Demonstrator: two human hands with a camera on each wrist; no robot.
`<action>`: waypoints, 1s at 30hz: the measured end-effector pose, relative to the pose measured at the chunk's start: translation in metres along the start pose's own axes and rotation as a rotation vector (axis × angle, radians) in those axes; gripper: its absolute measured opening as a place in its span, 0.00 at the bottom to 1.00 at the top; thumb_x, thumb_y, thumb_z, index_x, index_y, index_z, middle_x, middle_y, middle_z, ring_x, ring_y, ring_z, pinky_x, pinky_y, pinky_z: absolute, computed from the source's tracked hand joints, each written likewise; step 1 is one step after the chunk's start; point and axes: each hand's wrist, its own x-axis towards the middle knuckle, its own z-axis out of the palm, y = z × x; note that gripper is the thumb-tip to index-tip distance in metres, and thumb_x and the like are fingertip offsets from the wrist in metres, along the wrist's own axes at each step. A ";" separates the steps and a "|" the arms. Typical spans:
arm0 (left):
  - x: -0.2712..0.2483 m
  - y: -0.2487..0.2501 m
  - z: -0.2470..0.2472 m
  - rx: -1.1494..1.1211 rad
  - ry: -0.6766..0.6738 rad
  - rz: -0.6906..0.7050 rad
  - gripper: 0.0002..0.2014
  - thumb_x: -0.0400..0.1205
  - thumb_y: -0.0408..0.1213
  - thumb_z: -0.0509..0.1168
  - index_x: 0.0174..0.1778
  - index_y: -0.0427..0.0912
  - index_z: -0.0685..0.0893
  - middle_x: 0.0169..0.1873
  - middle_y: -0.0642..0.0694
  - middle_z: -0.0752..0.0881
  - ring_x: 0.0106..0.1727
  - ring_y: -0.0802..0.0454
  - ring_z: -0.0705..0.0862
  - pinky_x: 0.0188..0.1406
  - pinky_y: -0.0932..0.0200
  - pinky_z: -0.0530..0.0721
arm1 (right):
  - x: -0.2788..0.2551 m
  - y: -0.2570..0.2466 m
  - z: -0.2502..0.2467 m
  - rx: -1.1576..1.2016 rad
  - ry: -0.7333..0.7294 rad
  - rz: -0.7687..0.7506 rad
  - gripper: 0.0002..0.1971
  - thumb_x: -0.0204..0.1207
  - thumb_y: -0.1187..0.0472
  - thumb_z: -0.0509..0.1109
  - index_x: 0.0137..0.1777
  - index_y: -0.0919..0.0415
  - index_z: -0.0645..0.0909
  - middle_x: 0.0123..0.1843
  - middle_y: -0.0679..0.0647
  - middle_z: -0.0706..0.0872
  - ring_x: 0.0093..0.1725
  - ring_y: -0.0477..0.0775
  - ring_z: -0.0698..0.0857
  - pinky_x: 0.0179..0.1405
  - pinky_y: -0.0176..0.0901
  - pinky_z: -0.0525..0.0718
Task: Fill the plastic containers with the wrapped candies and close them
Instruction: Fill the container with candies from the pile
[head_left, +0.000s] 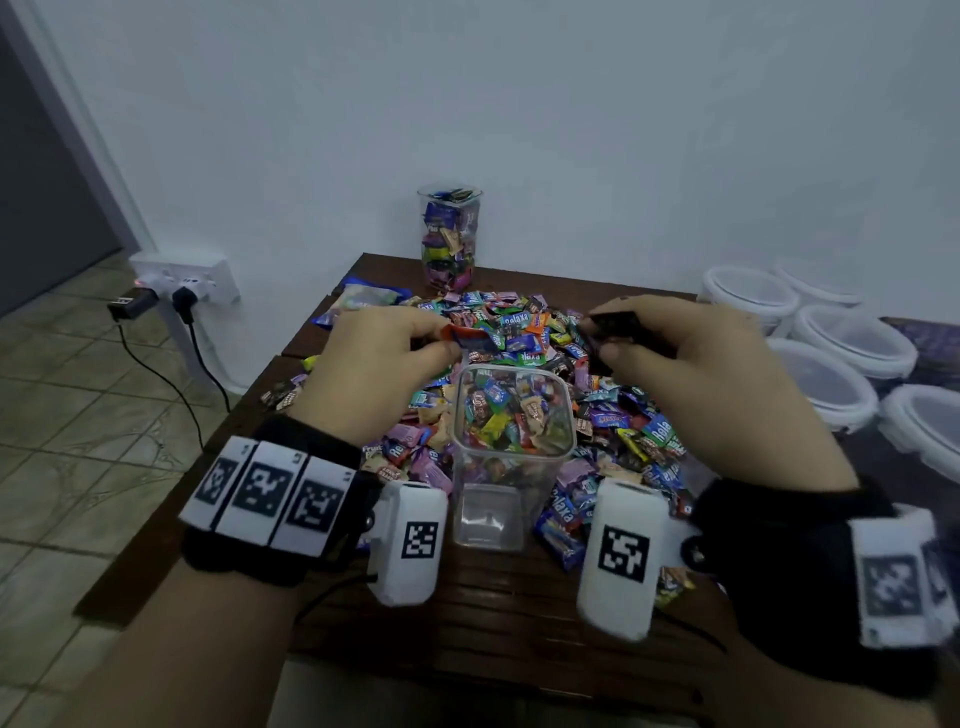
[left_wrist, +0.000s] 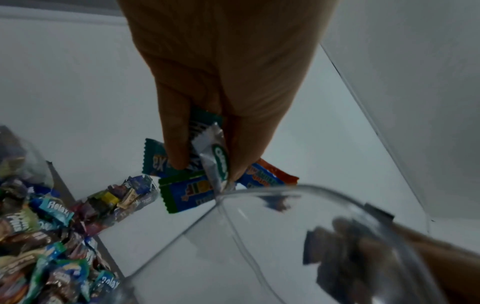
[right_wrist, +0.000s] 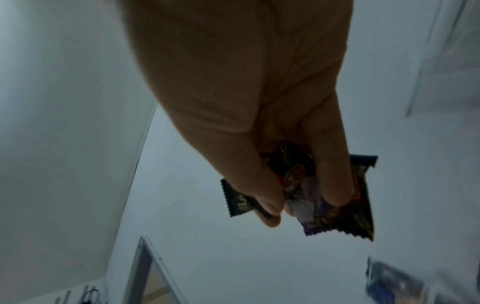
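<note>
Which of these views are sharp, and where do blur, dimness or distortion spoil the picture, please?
Head view: dim and bluish, edges bowed by the wide lens, candy pile readable. Left wrist view: held candies fairly sharp, clear container rim warps what lies behind. Right wrist view: dark, soft; dark candies lack legible print.

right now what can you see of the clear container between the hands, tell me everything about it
The clear container is a tall, square-sectioned tub with rounded corners, seemingly thin transparent plastic. It stands upright on the wooden table at the near edge of the candy pile, which surrounds it on three sides. It is open, with no lid on it, and looks empty: its bare bottom shows through the wall. Neither hand touches it; the left hand and right hand hold candies above its mouth.
</note>
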 end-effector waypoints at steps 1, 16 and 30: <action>-0.001 0.001 0.000 -0.007 0.009 0.001 0.07 0.80 0.37 0.67 0.45 0.40 0.90 0.30 0.48 0.84 0.29 0.55 0.76 0.33 0.57 0.74 | -0.002 -0.005 0.004 0.057 -0.004 -0.011 0.08 0.72 0.57 0.69 0.48 0.46 0.86 0.43 0.45 0.89 0.47 0.50 0.86 0.53 0.58 0.83; -0.007 0.006 -0.002 -0.115 0.083 0.009 0.06 0.80 0.35 0.68 0.42 0.42 0.90 0.33 0.50 0.86 0.38 0.49 0.83 0.42 0.51 0.80 | -0.012 -0.010 0.047 0.107 -0.127 -0.016 0.12 0.76 0.64 0.70 0.58 0.51 0.86 0.47 0.42 0.87 0.48 0.38 0.83 0.50 0.32 0.79; -0.011 0.007 -0.004 -0.197 0.053 0.010 0.09 0.80 0.35 0.67 0.36 0.52 0.87 0.25 0.57 0.82 0.29 0.62 0.75 0.33 0.65 0.74 | -0.020 0.000 0.056 0.093 0.072 -0.063 0.22 0.71 0.48 0.71 0.66 0.49 0.79 0.66 0.39 0.79 0.67 0.36 0.74 0.66 0.38 0.73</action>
